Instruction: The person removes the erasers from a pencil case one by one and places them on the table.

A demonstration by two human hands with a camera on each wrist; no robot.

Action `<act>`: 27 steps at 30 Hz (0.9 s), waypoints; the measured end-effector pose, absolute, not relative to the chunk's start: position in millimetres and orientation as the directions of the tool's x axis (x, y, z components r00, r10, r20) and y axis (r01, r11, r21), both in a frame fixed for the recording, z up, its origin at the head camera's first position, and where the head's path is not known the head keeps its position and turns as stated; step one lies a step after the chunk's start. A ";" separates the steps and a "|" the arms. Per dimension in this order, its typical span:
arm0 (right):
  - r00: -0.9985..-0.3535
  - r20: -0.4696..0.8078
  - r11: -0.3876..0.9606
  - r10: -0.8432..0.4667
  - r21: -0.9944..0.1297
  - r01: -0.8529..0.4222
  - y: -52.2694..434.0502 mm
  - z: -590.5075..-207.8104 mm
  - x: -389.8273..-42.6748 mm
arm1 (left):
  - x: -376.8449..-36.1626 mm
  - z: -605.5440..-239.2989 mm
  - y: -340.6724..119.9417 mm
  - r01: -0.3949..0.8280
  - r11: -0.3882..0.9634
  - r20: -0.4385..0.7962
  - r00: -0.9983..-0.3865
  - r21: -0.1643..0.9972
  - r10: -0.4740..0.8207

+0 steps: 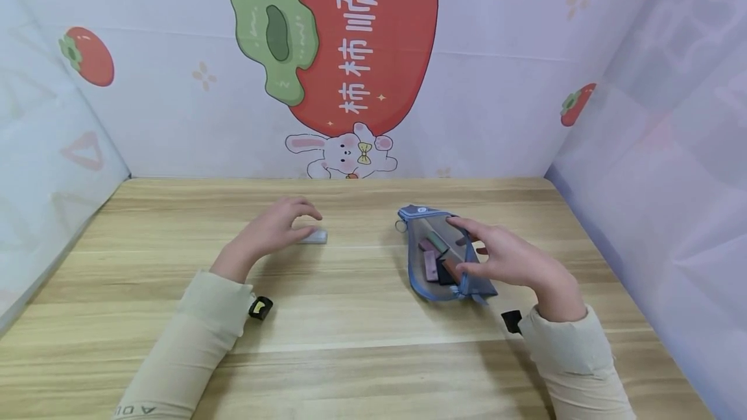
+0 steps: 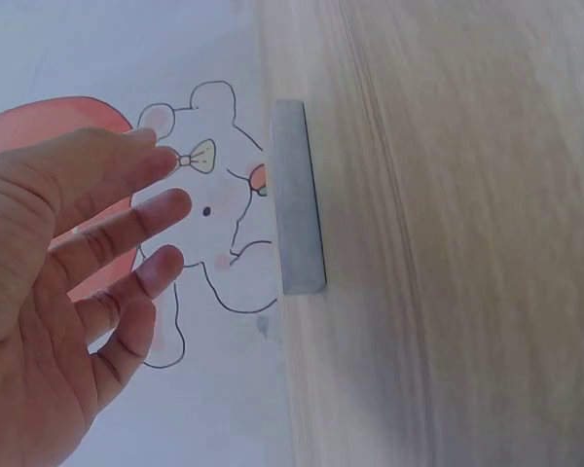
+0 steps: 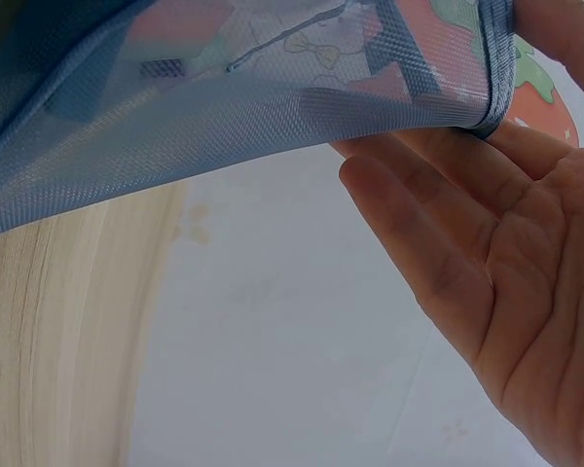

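My left hand hovers with fingers spread and loosely bent over a small whitish-grey bar. In the left wrist view, the bar lies on the table beyond the fingertips, with nothing in the palm. My right hand holds a blue mesh zip pouch at its right edge, thumb and fingers on either side. Through the mesh show several small items, among them a lilac block, a green piece and a dark piece. In the right wrist view, fingers reach behind the mesh.
The wood-grain table meets a printed back wall with a persimmon and rabbit picture. Pale side walls stand left and right. A metal ring hangs at the pouch's left corner. Small black devices sit at both cuffs.
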State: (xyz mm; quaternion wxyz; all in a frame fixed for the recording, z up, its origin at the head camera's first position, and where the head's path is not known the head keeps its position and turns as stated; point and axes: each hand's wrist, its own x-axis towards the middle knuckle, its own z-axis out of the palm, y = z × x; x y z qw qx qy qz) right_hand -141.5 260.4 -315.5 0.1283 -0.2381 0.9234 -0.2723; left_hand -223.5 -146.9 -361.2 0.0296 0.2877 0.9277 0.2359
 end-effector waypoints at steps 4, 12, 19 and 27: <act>-0.853 -0.108 0.738 -0.511 -0.565 -0.370 259.7 -316.9 -142.4 | -217.7 -358.4 -141.6 0.533 0.721 0.105 -0.829 0.443 0.549; -0.855 -0.114 0.745 -0.507 -0.556 -0.368 260.5 -317.0 -142.3 | -210.6 -354.7 -126.4 0.577 0.682 0.166 -0.804 0.451 0.571; -0.853 -0.112 0.743 -0.509 -0.558 -0.370 260.7 -315.7 -141.9 | -205.6 -352.3 -113.7 0.619 0.648 0.210 -0.775 0.443 0.596; -0.847 -0.107 0.732 -0.520 -0.566 -0.379 260.4 -314.8 -141.7 | -199.2 -349.3 -97.5 0.710 0.577 0.292 -0.698 0.404 0.655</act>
